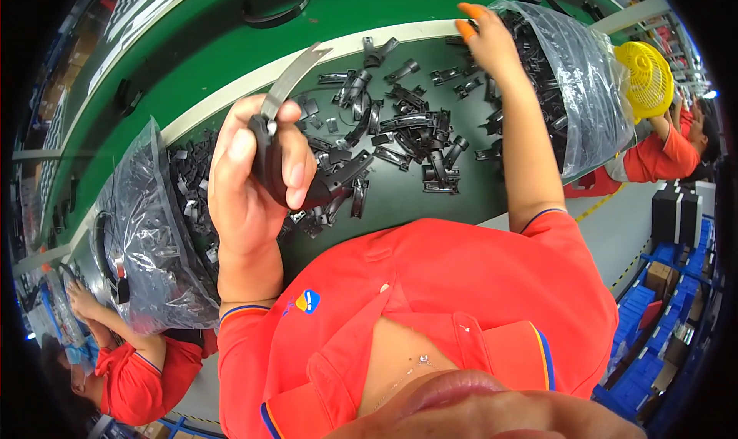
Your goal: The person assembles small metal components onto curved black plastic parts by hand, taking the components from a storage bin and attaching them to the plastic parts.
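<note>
My left hand [250,170] is closed round a black plastic part [270,162] with a thin grey metal strip [292,76] sticking up out of it, held above the dark green bench [461,201]. My right hand [484,39], with orange fingertip covers, reaches far out to the mouth of a clear plastic bag [592,85] of black parts at the right; I cannot tell whether its fingers hold anything. Several loose black plastic pieces [407,128] lie scattered on the bench between the two hands.
Another clear bag [146,231] full of black parts stands at the left. A person in red works at the lower left [123,362], another at the right [661,151] beside a yellow fan [642,78]. Blue bins [653,347] stand on the floor at the right.
</note>
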A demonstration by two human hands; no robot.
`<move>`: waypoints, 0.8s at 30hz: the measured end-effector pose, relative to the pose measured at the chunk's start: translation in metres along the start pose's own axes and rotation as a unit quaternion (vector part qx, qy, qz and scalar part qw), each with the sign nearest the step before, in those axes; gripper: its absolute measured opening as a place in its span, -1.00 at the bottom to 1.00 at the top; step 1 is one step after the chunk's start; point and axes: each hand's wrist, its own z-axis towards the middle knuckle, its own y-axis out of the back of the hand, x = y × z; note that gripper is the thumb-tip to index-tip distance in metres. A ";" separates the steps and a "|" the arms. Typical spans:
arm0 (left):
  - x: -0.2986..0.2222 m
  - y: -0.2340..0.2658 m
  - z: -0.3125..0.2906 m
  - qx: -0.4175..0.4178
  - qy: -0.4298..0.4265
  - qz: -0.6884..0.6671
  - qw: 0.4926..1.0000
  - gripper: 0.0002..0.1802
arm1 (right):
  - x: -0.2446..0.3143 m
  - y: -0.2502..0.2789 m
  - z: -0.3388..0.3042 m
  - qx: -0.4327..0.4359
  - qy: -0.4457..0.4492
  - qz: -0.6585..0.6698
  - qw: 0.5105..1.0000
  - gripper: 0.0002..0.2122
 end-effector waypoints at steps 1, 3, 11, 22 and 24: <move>-0.001 0.001 0.003 -0.002 0.000 0.000 1.000 -0.58 | -0.034 -0.015 0.005 -0.018 0.014 -0.064 0.998 -0.64; -0.003 0.004 0.006 0.016 0.022 -0.063 0.998 -0.61 | -0.053 -0.021 0.010 0.024 -0.026 -0.159 0.987 -0.62; -0.029 0.037 0.012 0.152 0.028 -0.280 0.947 -0.73 | 0.001 -0.017 -0.023 0.205 -0.063 -0.065 0.975 -0.58; -0.058 0.042 0.009 0.168 0.003 -0.337 0.927 -0.87 | 0.174 0.029 -0.052 0.233 0.200 0.100 0.946 -0.62; -0.061 0.039 0.006 0.173 -0.025 -0.334 0.926 -0.89 | 0.209 0.010 -0.075 0.256 0.351 0.158 0.887 -0.62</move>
